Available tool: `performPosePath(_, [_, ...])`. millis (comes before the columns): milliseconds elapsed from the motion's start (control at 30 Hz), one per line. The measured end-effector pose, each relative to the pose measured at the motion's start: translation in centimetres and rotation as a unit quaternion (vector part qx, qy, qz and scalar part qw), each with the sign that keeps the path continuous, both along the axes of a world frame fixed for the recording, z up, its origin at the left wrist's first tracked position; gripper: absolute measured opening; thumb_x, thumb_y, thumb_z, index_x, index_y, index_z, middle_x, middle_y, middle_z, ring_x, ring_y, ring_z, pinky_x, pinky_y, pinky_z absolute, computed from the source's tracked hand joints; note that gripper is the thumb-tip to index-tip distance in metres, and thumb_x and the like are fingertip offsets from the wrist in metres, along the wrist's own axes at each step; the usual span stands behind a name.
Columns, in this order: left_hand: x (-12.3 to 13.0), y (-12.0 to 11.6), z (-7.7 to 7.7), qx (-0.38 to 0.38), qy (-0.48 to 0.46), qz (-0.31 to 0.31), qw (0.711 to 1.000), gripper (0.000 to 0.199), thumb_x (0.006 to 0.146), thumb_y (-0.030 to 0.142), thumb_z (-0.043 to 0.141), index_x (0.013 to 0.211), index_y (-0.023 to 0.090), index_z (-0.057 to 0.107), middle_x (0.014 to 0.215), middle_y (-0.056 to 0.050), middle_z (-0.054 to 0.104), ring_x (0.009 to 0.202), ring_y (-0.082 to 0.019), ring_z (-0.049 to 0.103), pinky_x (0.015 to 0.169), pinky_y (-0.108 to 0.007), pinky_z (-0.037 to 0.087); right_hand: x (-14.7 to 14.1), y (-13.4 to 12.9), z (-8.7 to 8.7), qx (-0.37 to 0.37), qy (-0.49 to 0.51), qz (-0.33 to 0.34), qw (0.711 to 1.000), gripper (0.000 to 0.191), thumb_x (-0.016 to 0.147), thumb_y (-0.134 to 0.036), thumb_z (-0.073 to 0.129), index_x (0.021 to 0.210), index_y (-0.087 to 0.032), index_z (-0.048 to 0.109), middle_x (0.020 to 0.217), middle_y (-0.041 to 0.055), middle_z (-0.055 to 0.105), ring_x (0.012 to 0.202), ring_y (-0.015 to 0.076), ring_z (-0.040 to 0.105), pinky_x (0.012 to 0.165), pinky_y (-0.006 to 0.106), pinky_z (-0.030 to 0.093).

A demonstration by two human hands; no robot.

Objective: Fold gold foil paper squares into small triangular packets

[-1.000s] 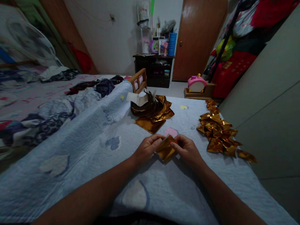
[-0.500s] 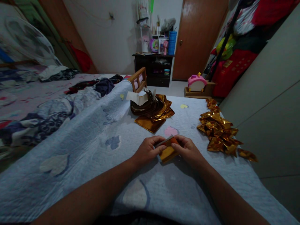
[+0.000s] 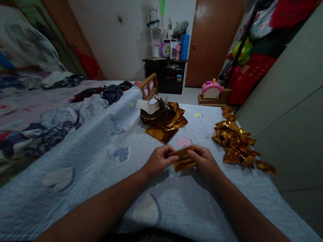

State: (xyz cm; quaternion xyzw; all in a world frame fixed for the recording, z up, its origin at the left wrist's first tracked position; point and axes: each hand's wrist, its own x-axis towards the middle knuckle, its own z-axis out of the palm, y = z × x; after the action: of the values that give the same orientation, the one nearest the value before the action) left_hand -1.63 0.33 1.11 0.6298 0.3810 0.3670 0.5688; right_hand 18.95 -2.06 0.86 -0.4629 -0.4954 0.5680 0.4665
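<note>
Between my two hands is a sheet of gold foil paper point(image 3: 183, 162), folded, with a pale strip along its far edge. My left hand point(image 3: 161, 158) pinches its left end, thumb on top. At the right end my right hand point(image 3: 202, 158) grips it the same way; the fingers beneath are hidden. Beyond the hands lies a fanned stack of gold foil paper point(image 3: 164, 117), with one flat gold sheet point(image 3: 161, 133) at its near side. To the right sits a pile of folded gold paper pieces point(image 3: 234, 141), with a single piece point(image 3: 265, 166) at its near end.
Everything rests on a light blue quilt point(image 3: 101, 188) with heart patterns, which rises into a ridge at the left. A wooden rail point(image 3: 148, 86) stands behind the stack. Rumpled clothes point(image 3: 50, 124) lie at the left, and a pale cabinet wall point(image 3: 290, 134) borders the right.
The gold paper has turned more level and shows a wider, narrower-edged front between my hands. My right hand has shifted slightly right. The stack and the pile are unchanged.
</note>
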Motion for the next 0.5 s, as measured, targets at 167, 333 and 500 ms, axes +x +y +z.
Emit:
performPosePath(167, [0.01,-0.01,-0.09,-0.003,-0.015,0.012,1.0,0.027,0.078,0.038,0.077,0.08,0.014,0.065,0.07,0.0,0.061,0.065,-0.012,0.054,0.062,-0.024,0.041,0.03,-0.1,-0.04,0.003,0.004,0.0,1.0,0.036,0.079,-0.053,0.077,0.085,-0.02,0.066,0.077,0.0017,0.066,0.071,0.0187,0.061,0.066,0.031,0.047])
performPosePath(333, [-0.07,-0.02,-0.23,0.009,0.009,0.006,1.0,0.025,0.08,0.037,0.075,0.081,0.014,0.066,0.069,0.0,0.06,0.064,-0.013,0.053,0.062,-0.024,0.04,0.04,-0.1,0.07,0.013,0.003,-0.005,1.0,0.036,0.079,-0.054,0.076,0.081,-0.02,0.065,0.071,-0.0008,0.061,0.065,0.0157,0.055,0.06,0.028,0.043])
performPosePath(500, [0.04,0.0,-0.32,0.003,-0.01,0.01,1.0,0.028,0.079,0.041,0.076,0.082,0.015,0.067,0.069,0.001,0.059,0.064,-0.012,0.052,0.062,-0.023,0.04,0.15,-0.05,0.05,0.005,-0.014,-0.007,1.0,0.035,0.079,-0.054,0.075,0.078,-0.02,0.065,0.07,0.0,0.06,0.065,0.0164,0.055,0.06,0.028,0.042])
